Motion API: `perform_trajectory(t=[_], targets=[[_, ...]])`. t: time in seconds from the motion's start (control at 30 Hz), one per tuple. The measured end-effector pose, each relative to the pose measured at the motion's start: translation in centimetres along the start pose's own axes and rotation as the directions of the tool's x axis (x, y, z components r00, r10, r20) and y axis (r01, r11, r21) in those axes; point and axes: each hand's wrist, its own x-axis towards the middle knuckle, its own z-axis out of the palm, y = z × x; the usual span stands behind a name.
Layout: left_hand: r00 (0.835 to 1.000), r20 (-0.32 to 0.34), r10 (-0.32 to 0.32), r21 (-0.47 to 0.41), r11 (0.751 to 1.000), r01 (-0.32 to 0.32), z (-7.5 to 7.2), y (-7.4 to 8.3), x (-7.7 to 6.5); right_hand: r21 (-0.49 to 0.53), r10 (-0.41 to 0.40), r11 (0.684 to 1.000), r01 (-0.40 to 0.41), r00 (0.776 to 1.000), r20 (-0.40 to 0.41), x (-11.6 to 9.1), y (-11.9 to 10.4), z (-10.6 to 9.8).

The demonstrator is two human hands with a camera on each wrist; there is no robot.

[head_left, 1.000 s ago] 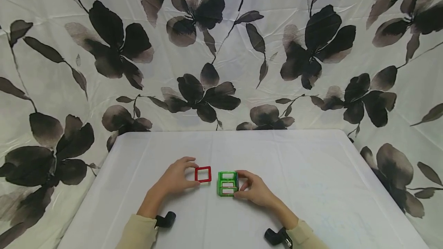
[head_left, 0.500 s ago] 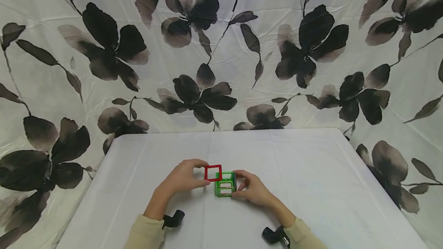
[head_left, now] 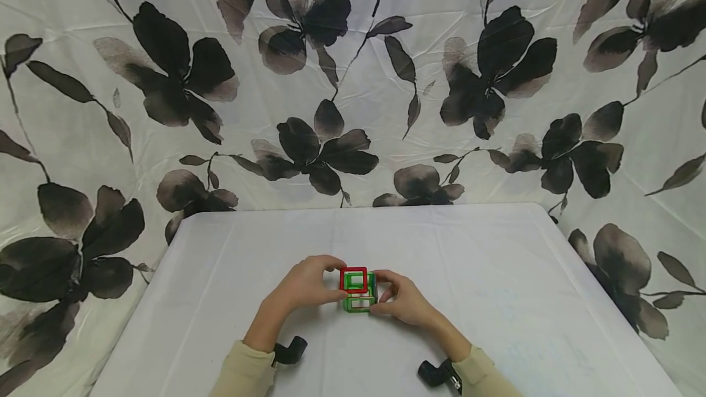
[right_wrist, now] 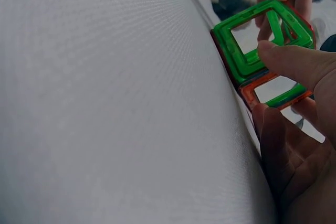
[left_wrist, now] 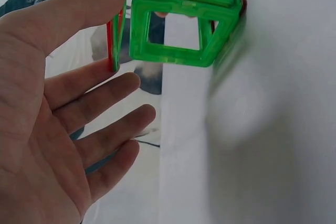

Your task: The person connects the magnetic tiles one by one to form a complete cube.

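Note:
My left hand (head_left: pixel 305 285) pinches a red square magnetic tile (head_left: pixel 353 270) by its edges between thumb and finger. In the head view the tile overlaps the far part of a small green box of magnetic tiles (head_left: pixel 349 305). The left wrist view shows the held tile (left_wrist: pixel 111 45) nearly edge-on, red with a green line along it, beside the green box (left_wrist: pixel 142 32). The other fingers of that hand are spread. My right hand (head_left: pixel 407 300) grips the box's right side, its thumb on a green face (right_wrist: pixel 231 43); a red-orange tile (right_wrist: pixel 249 96) shows below.
The box stands on a white-covered table (head_left: pixel 469 262). Behind the table hangs a white cloth with dark flowers (head_left: pixel 325 158). Black cameras are worn on the left wrist (head_left: pixel 291 350) and right wrist (head_left: pixel 434 374).
My left hand has moved right with the red tile, from beside the green box to over its far part. My right hand stays at the box's right side.

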Motion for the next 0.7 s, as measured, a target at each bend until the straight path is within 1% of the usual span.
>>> perform_trajectory(t=[0.13,0.4,0.5,0.63,0.7], targets=[[1.0,-0.008,0.014,0.001,1.0,-0.014,0.2,0.2,0.1,0.001,0.003,1.0,-0.003,1.0,-0.008,0.0,0.0,0.0],[0.999,-0.02,0.035,0.0,0.999,-0.035,0.8,-0.2,0.5,0.009,0.005,1.0,-0.005,1.0,-0.015,0.1,0.3,0.1],[0.999,-0.014,0.037,-0.01,0.999,-0.037,1.0,-0.2,0.5,0.007,0.012,1.0,-0.011,1.0,-0.028,0.3,1.5,0.2],[1.0,0.007,0.023,-0.015,1.0,-0.023,1.1,-0.1,0.5,-0.006,0.035,0.999,-0.035,0.999,-0.039,0.7,3.2,0.4],[1.0,0.011,0.022,-0.017,1.0,-0.022,1.1,0.0,0.5,-0.006,0.034,0.999,-0.035,0.999,-0.042,0.7,3.4,0.3]])
